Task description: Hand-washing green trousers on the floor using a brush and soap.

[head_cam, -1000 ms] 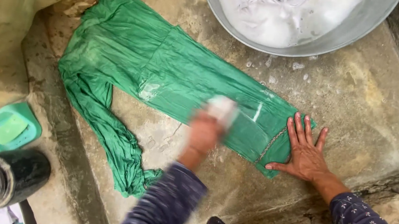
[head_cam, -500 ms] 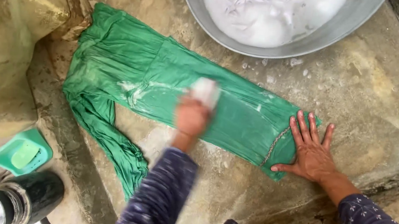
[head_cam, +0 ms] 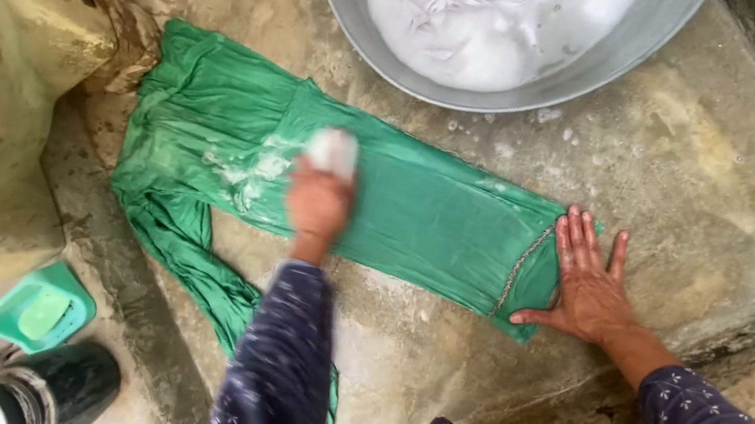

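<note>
A wet green garment (head_cam: 416, 212) lies spread flat on a concrete slab (head_cam: 712, 178). My left hand (head_cam: 318, 202) is closed around a white bar of soap (head_cam: 333, 151) and presses it on the cloth near its middle, where soapy streaks show. My right hand (head_cam: 589, 284) lies flat with fingers spread on the garment's right end, beside a thin chain trim (head_cam: 516, 269). Both arms wear dark flowered sleeves.
A metal basin (head_cam: 601, 62) with suds and white laundry stands at the top. A green soap dish (head_cam: 35, 305) with a green bar, a dark jar (head_cam: 34, 385) and a brush lie bottom left. A rough stone mass rises on the left.
My left hand has slid the soap leftward along the garment, leaving white streaks. The right hand has stayed pressed on the cloth's end.
</note>
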